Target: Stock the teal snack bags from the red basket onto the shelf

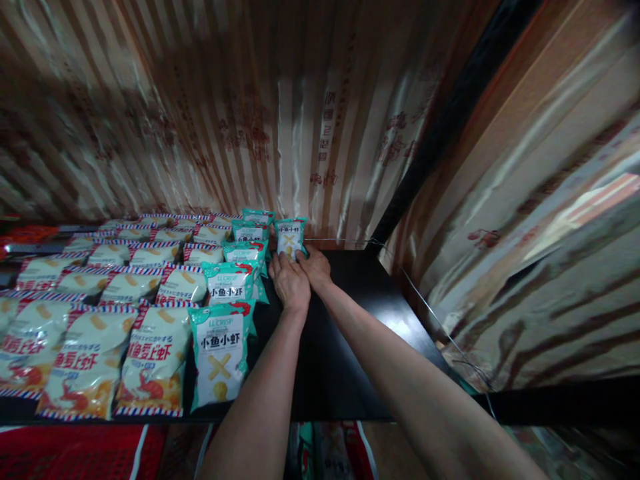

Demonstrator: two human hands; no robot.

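A teal and white snack bag [289,235] stands upright at the back of the black shelf [330,353]. Both of my hands are on its lower part. My left hand [290,283] presses against its front, fingers pointing away from me. My right hand [317,265] is at its right side, the fingertips partly hidden behind the bag and the left hand. Just left of my hands runs a column of matching teal bags, the nearest snack bag [220,353] standing at the shelf's front edge.
Rows of white bags with red and blue striped edges [153,360] fill the left side. A dark post [425,167] rises at the back right corner. Pleated curtain [300,100] hangs behind and to the right. Under the shelf are a red basket [75,453] and more bags [333,453].
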